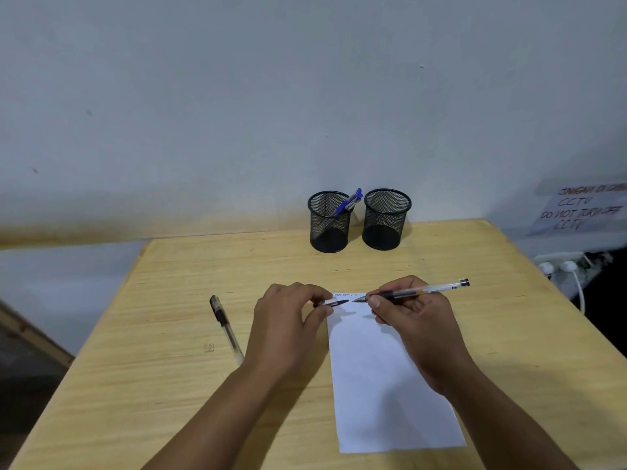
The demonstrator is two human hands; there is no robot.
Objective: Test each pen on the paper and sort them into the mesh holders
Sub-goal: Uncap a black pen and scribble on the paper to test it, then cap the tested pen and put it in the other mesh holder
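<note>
So nearest the camera, a white sheet of paper [390,385] lay on the wooden worktop [169,334], running from the lower middle of the frame up toward the centre, with a line of small handwriting along its top edge. Both forearms came in from the bottom. The right hand [417,320] was closed around a clear gel pen [417,292], uncapped, tip pointing left and sitting right at the top of the paper, though whether it actually touched I couldn't tell. The left hand [288,320] was curled at the paper's upper left corner, fingertips pinching the pen cap [334,302], its open end facing the pen tip with a small gap between them.

Left of the left hand, a second gel pen [224,325], capped with a black grip, lay on the bare wood.

Further back, near the wall in the upper middle, stood two black mesh holders just beside each other. The left holder [328,221] had blue pens [347,203] leaning out to the right; the right holder [385,218] looked empty.

Far right edge had a handwritten CCTV notice [582,210] and a power strip [559,262].
</note>
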